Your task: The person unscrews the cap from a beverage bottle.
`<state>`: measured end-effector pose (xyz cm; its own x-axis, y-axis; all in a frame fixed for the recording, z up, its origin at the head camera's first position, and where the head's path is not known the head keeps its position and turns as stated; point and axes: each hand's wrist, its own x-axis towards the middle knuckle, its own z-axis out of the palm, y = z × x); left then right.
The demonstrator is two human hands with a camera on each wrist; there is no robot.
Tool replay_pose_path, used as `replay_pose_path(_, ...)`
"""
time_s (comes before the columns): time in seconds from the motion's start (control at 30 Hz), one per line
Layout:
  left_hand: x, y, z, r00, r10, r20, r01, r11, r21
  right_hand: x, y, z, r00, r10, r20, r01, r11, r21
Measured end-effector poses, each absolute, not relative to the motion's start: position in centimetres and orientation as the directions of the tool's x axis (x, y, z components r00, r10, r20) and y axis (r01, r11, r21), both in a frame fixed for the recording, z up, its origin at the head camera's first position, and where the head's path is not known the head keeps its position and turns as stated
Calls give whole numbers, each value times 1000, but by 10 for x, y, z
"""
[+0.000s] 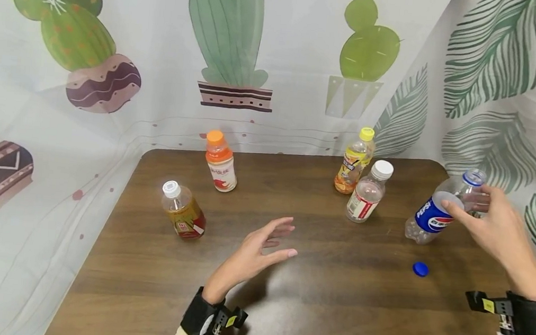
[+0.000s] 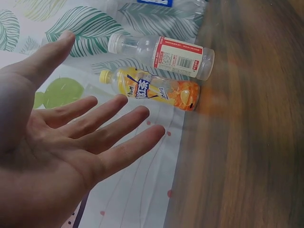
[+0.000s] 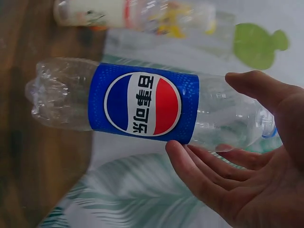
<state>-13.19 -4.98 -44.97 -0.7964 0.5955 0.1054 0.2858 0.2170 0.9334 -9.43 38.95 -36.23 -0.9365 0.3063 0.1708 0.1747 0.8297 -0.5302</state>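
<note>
At the right, a clear soda bottle (image 1: 436, 217) with a blue Pepsi label stands uncapped, a blue ring at its mouth. My right hand (image 1: 497, 222) holds its upper part, thumb on one side and fingers on the other; the label (image 3: 142, 102) faces the right wrist camera. A blue bottle cap (image 1: 420, 269) lies on the table in front of the bottle. Over the middle of the table my left hand (image 1: 263, 249) is held up with nothing in it, fingers spread and palm visible in the left wrist view.
Left on the wooden table (image 1: 313, 310) are a white-capped tea bottle (image 1: 185, 213) and an orange-capped bottle (image 1: 222, 166). Right of centre, a yellow-capped bottle (image 1: 351, 167) stands close beside a clear white-capped bottle (image 1: 366, 197). A printed cloth (image 1: 296, 58) hangs behind.
</note>
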Motion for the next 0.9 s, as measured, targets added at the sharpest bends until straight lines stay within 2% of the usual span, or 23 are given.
replay_pose_path(0.3, -132, -51, -449, -788, 609, 84, 292, 251, 923, -99, 403, -387, -954, 277, 113, 176, 825, -537)
replay_pose_path(0.8, -134, -52, -446, -765, 643, 34, 301, 311, 901, -97, 398, -385, -957, 282, 73, 207, 835, -509)
replay_pose_path(0.9, -134, -52, -446, -766, 643, 28, 291, 308, 906, -84, 389, -375, -937, 319, 143, 226, 866, -447)
